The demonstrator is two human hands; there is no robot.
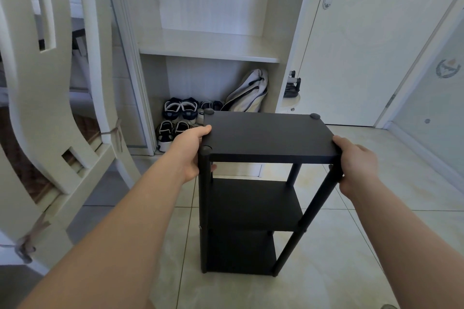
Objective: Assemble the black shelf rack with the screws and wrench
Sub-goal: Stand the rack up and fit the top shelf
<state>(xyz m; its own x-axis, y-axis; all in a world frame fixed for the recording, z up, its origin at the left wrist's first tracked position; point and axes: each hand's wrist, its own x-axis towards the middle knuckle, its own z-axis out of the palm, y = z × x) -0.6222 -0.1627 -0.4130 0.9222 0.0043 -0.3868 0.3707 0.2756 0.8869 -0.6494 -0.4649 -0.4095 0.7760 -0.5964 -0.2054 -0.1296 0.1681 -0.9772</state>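
The black shelf rack (266, 135) stands upright on the tiled floor, three boards joined by round black posts, with round caps at the top corners. My left hand (190, 150) grips the left edge of the top board, thumb on top and fingers underneath by the front left post. On the opposite side my right hand (356, 163) grips the top board's right front corner and the post below it. No screws or wrench are in view.
A white wooden chair (50, 98) stands close on the left. Behind the rack is an open white cabinet (208, 50) with shoes (180, 110) and a bag (248, 93) at its bottom. A white door (356, 40) is at the right. Tiled floor (351, 246) surrounds the rack.
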